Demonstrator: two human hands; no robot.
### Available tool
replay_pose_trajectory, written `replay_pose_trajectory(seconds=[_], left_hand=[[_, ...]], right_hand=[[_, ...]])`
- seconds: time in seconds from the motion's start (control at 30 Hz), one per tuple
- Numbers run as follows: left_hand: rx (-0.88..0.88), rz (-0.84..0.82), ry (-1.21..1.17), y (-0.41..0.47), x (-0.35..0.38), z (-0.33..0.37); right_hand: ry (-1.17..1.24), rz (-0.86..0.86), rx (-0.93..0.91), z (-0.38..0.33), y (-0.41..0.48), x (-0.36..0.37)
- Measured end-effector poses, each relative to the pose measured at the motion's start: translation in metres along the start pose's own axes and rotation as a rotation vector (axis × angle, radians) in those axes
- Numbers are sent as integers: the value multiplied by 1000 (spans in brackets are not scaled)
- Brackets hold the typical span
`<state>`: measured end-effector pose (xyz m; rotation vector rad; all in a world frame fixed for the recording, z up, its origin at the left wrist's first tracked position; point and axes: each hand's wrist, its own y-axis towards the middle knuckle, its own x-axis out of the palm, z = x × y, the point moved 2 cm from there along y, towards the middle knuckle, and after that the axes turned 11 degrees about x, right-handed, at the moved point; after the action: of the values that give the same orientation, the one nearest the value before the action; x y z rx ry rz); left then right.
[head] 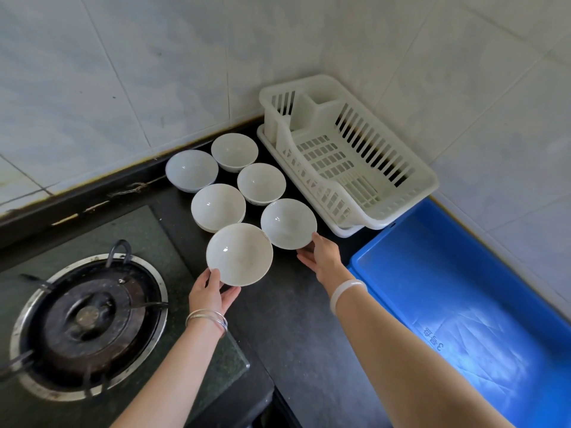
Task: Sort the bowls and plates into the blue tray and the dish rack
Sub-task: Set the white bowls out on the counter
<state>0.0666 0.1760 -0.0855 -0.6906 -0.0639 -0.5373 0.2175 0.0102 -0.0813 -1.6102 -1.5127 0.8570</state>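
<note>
Both hands' grips each clasp one of six white bowls: left hand (pixel 209 292) near bowl (pixel 239 254), right hand (pixel 321 254) next bowl (pixel 288 223).

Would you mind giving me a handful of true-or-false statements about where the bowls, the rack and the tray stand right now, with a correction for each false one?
1. Six white bowls sit on the dark counter. True.
2. The dish rack already holds plates. False: it is empty.
3. The left hand grips the nearest bowl at its rim. True.
4. The blue tray holds two bowls. False: it holds no dishes.
5. The right hand touches the bowl beside the rack. True.
6. The stove burner lies to the right of the bowls. False: it lies to their left.
</note>
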Motion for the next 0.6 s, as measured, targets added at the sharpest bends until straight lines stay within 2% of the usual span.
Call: replay_pose_trajectory(seconds=[0.2, 0.33, 0.47, 0.6], left_hand=[[15, -27, 80, -26, 2, -12], [-3, -134, 180, -55, 7, -31], [59, -343, 373, -94, 24, -54], [143, -648, 615, -150, 47, -85]], right_hand=[[-127, -16, -105, 6, -24, -23], [-192, 29, -251, 19, -58, -70], [-249, 156, -381, 50, -102, -144], [-360, 407, -448, 89, -138, -226]])
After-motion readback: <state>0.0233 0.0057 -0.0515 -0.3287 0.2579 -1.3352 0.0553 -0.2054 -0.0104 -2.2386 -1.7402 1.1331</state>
